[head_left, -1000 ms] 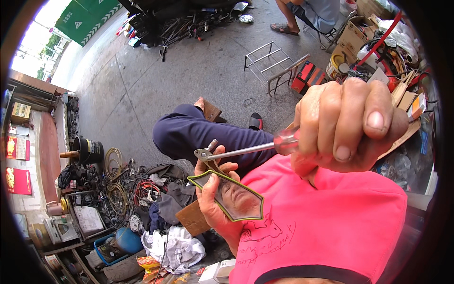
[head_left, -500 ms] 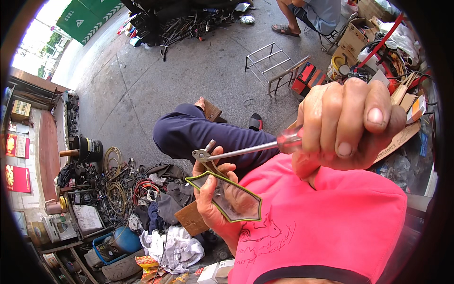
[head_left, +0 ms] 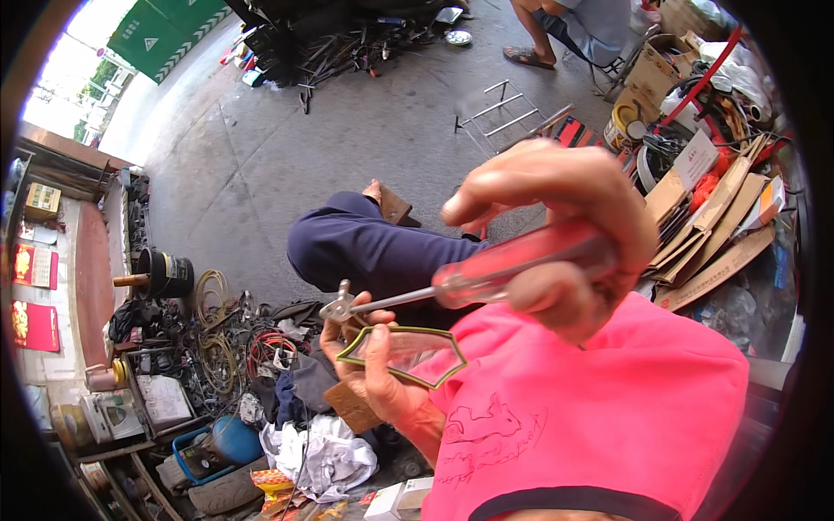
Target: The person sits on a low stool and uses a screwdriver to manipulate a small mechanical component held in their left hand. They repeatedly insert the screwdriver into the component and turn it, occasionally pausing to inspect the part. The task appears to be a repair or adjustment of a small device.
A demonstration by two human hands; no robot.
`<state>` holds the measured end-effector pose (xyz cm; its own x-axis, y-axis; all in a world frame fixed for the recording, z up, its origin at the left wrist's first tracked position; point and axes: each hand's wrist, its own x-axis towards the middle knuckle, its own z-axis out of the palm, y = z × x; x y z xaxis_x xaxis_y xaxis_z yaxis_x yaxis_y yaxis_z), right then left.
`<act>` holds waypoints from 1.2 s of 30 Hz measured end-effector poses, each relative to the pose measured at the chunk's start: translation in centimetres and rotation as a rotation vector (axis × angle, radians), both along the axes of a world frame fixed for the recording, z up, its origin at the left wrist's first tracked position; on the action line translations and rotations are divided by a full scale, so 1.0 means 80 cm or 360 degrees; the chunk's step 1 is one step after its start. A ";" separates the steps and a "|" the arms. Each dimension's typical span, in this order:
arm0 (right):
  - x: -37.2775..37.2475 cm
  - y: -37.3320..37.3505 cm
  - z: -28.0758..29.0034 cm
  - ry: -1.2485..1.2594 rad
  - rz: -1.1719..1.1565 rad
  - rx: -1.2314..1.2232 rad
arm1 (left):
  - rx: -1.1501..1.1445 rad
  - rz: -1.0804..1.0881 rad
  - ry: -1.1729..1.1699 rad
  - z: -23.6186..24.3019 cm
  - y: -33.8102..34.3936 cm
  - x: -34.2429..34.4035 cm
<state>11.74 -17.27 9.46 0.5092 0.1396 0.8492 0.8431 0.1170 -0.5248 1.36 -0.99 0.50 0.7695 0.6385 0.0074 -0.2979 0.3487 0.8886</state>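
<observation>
Curling loosely around the translucent red handle of a steel-shafted screwdriver (head_left: 482, 278), the fingers of the blurred right hand (head_left: 599, 208) stand partly off its upper side while a digit presses from below. The shaft slopes down leftward to a small silver metal bracket (head_left: 337, 311), where its tip appears to meet the metal; the exact contact is too small to tell. The left hand (head_left: 400, 398) grasps an angular mirror with a yellow-green rim (head_left: 415, 354), thumb laid over its face near the left end, other fingers behind by the bracket. Both hands are raised in front of a bright pink top (head_left: 599, 382) and dark navy trousers (head_left: 373, 243). Beyond the knees spreads a grey floor (head_left: 261, 165). Near its left edge stands a black bucket (head_left: 165, 273), with a crumpled white cloth (head_left: 321, 456) nearer the body. Flattened brown cardboard (head_left: 717, 208) lines its right edge; toward the far edge lie a heap of dark metal pieces (head_left: 334, 56) and a seated person's sandalled foot (head_left: 532, 56).
</observation>
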 end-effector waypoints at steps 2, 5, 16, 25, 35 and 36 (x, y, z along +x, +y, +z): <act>-0.011 0.003 -0.004 0.0284 0.0068 -0.0113 | 0.0086 0.0168 0.0069 -0.001 0.012 -0.001; -0.009 -0.011 -0.011 0.0663 0.0404 -0.0501 | 0.0325 0.0472 0.0101 0.003 0.035 -0.010; -0.028 0.004 -0.138 0.2026 0.1902 -0.0875 | 0.1762 0.0745 0.0647 0.003 0.082 -0.067; -0.013 -0.009 -0.132 0.2304 0.2150 -0.0937 | 0.1780 0.0710 0.0512 0.017 0.067 -0.056; -0.031 -0.003 -0.097 0.0290 0.0924 -0.1430 | 0.1689 0.0743 0.0419 0.016 0.056 -0.044; -0.031 -0.001 -0.095 0.0242 0.0927 -0.1392 | 0.1693 0.0750 0.0419 0.016 0.056 -0.043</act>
<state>9.24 -17.31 1.84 0.2593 0.9277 0.2687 0.6970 0.0129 -0.7169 -2.07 3.46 1.78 0.5183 0.6276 0.5809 0.0355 -0.6944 0.7187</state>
